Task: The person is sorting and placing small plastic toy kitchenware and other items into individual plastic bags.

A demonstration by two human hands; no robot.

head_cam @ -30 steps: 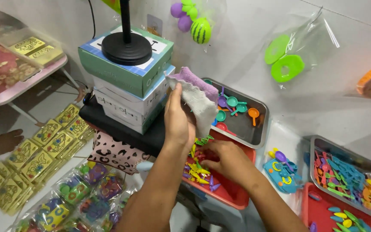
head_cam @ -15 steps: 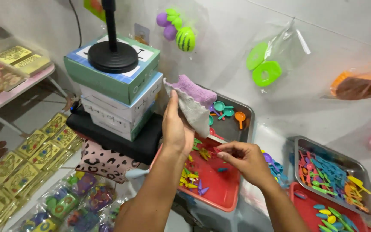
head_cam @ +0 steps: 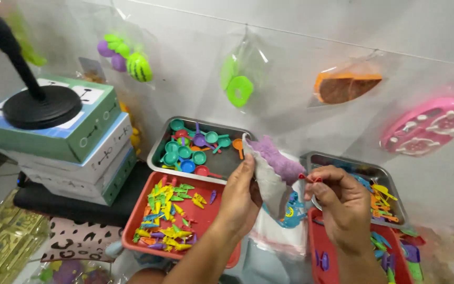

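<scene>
My left hand [head_cam: 240,197] grips a small clear plastic bag [head_cam: 269,184] with a purple piece [head_cam: 279,160] sticking out of its top, held up between two trays. My right hand [head_cam: 342,208], just to its right, pinches a tiny red toy piece [head_cam: 307,179] at the fingertips, close to the bag's mouth. Below the left hand lies a red tray [head_cam: 132,234] of small yellow, green and purple toy bits. Behind it a metal tray [head_cam: 160,144] holds teal, blue and red toy pans.
A second metal tray [head_cam: 319,156] and another red tray [head_cam: 317,247] of mixed toy pieces lie under my right hand. Stacked boxes [head_cam: 80,152] with a black stand base [head_cam: 40,108] are at left. Bagged toys hang on the wall: green [head_cam: 240,89], orange [head_cam: 345,87], pink [head_cam: 432,126].
Both hands and the view have shifted right, from over the left red tray to between the trays. My right hand has come up off the tray with a small red piece.
</scene>
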